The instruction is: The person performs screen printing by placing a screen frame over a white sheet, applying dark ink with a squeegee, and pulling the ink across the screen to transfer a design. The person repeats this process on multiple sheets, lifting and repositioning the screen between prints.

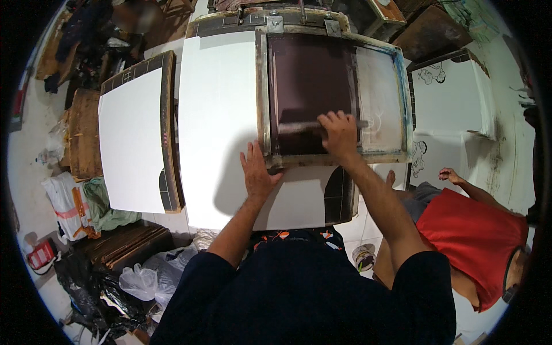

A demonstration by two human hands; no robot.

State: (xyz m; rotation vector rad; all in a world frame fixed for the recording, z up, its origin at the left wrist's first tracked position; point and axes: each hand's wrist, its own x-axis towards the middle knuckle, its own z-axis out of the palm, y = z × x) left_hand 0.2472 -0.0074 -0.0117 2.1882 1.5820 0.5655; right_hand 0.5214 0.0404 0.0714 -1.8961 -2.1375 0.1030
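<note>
A wooden-framed printing screen (263,103) lies over a board covered with white fabric (218,86). Dark ink covers much of its mesh (313,75); a pale, whitish strip (379,86) runs down the right side. My right hand (339,135) is closed round a squeegee (296,127), which is blurred and lies crosswise low on the dark mesh. At the near left corner of the frame, my left hand (259,175) rests with fingers stretched out and its thumb by the frame's edge. Nothing is held in it.
Metal hinge clamps (275,24) join the screen's far edge to the board. Another white-covered board (132,138) stands left. To the right are boards with printed cartoon figures (431,75) and a person in a red top (471,241). Plastic bags (155,282) lie lower left.
</note>
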